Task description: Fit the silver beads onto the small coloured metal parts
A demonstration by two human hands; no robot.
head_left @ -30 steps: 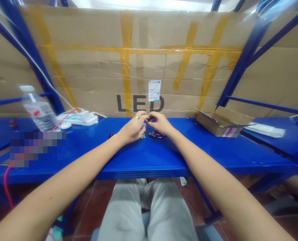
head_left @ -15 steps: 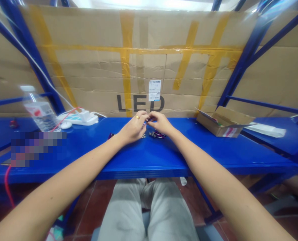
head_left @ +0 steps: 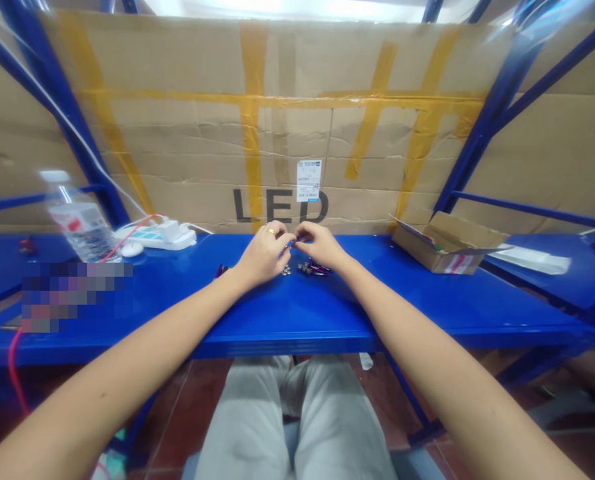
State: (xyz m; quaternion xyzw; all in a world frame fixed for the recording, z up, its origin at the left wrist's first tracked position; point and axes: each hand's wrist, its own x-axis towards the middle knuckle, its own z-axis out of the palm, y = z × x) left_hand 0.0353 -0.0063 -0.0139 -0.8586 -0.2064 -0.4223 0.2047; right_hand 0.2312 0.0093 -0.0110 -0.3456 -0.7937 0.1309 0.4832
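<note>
My left hand (head_left: 266,253), with a ring on one finger, is closed in a pinch above the blue table (head_left: 297,313). Fingertip to fingertip with it, my right hand (head_left: 320,243) is pinched too. Whatever is between the fingers is too small and hidden to name. Small purple pieces (head_left: 315,268) lie in a pile just below my right hand. Beside my left fingers are small silvery parts (head_left: 286,270), partly covered by the hand. Another dark purple piece (head_left: 221,271) shows at the left, behind my left wrist.
An open cardboard box (head_left: 447,243) stands at the right beside a white packet (head_left: 532,259). At the left are a water bottle (head_left: 80,220), a white power strip (head_left: 165,235) and a red cable (head_left: 15,367). A large cardboard sheet (head_left: 192,147) rises behind the table.
My left hand's fingers have shifted slightly and its wrist has turned a little. My right hand has hardly moved.
</note>
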